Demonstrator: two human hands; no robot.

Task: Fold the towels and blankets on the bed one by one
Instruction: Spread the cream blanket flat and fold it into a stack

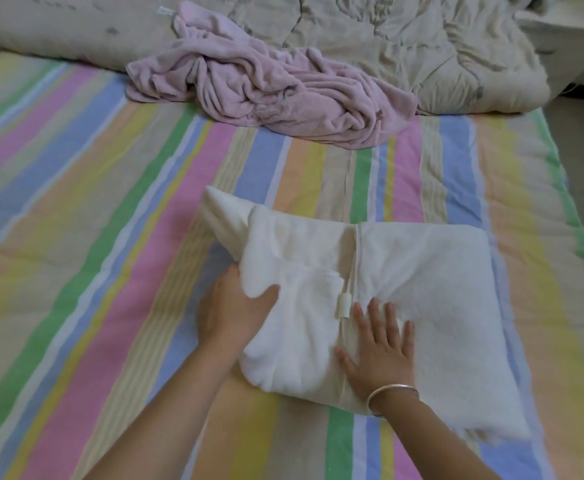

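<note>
At the left we see the bed's striped sheet (76, 202), its pastel bands running from the near edge toward the far one. Next comes our left hand (231, 313), near the middle of the bed's near edge, gripping the left flap of the white towel (422, 289): the thumb lies curled over the top of the cloth and the fingers are tucked beneath it, out of sight. The flap it holds is raised off the sheet, with one corner standing up toward the far edge. Beyond that hand, well apart from the towel, a pink blanket (259, 88) lies crumpled at the far edge, its back part resting against the beige quilt (422, 39) that is bunched along that whole edge. The towel itself lies partly folded on the sheet, nearer the near edge and right of the middle, and a hemmed edge runs down its centre with a small white loop tag (343, 304) on it. Just right of the tag our right hand (380, 348) lies flat on the towel, palm down, fingers straight and spread apart. A silver bangle (392, 393) circles that wrist. Right of the hand the towel lies flat and smooth toward the bed's right edge.
</note>
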